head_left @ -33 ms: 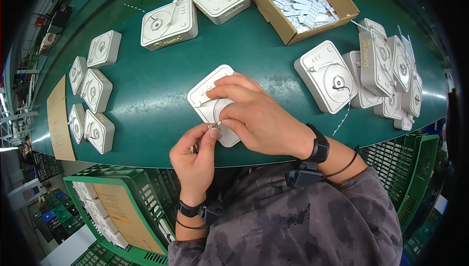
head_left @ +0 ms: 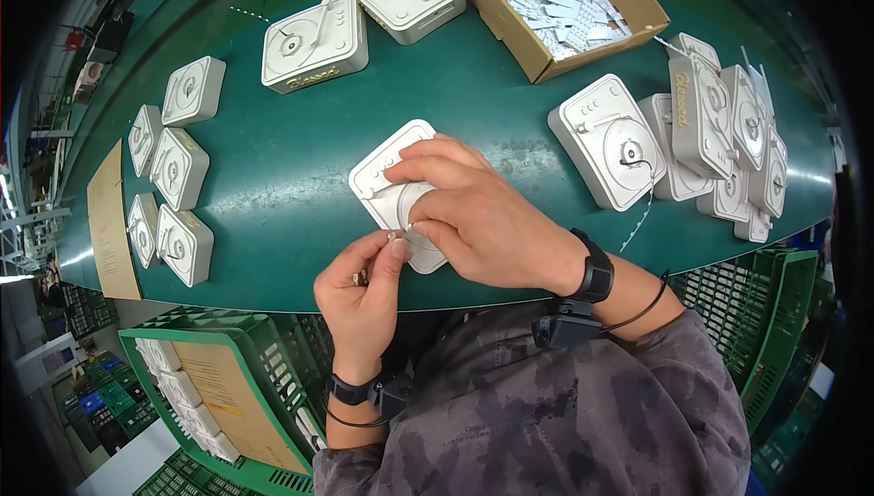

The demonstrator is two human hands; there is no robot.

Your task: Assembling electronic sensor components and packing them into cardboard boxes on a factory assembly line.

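In front of me a white device shaped like a small record player (head_left: 391,157) lies on the table, partly covered by my hands. My right hand (head_left: 473,214) is over it, with thumb and forefinger pinched at a tiny whitish part too small to name. Fingertip to fingertip with it, my left hand (head_left: 360,282) pinches a small pale piece (head_left: 393,237) at the device's near edge. A small metallic item (head_left: 360,278) shows among the curled left fingers; its kind is unclear.
Similar white devices stand at the left (head_left: 180,168), the back (head_left: 314,45) and in a pile at the right (head_left: 728,123). An open cardboard box (head_left: 537,68) holds many white strips. Below the table edge are green crates (head_left: 246,350); flat cardboard (head_left: 107,223) lies far left.
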